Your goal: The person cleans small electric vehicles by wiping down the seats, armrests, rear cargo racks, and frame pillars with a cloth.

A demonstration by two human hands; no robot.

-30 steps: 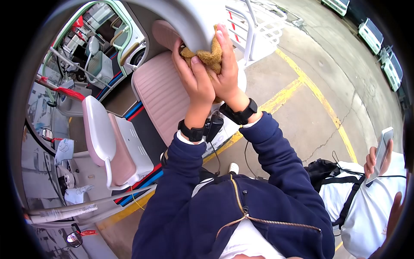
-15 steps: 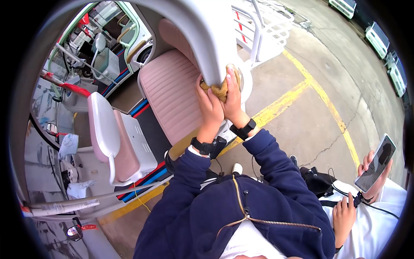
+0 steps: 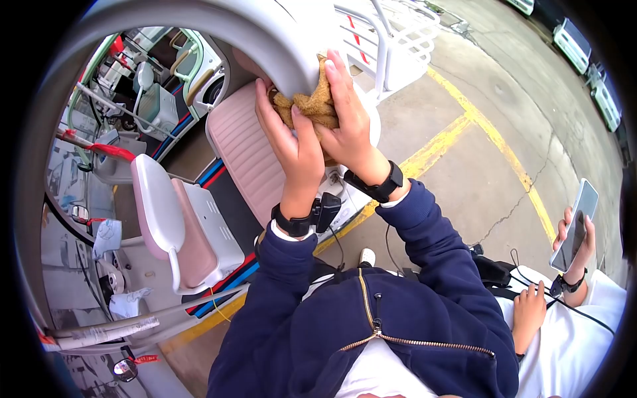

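Observation:
A brown cloth (image 3: 317, 107) is bunched against the grey-white pillar (image 3: 292, 63) of a small open vehicle. My left hand (image 3: 292, 149) cups the cloth from the left side of the pillar, fingers pointing up. From the right, my right hand (image 3: 350, 126) presses the same cloth to the pillar, its fingers running up along the edge. Both palms face each other around the pillar, with the cloth between. Just below and behind my hands is the pink ribbed bench seat (image 3: 245, 142), partly hidden by them.
A front seat with a white back (image 3: 158, 199) stands at the left. White metal racks (image 3: 398, 46) are at the upper right. Beside me on the right, a person in white holds a phone (image 3: 576, 225). Yellow lines (image 3: 441, 146) mark the concrete.
Both hands have moved up and to the left along the pillar with the cloth, and they look larger in view. The other person's phone has shifted slightly up and left.

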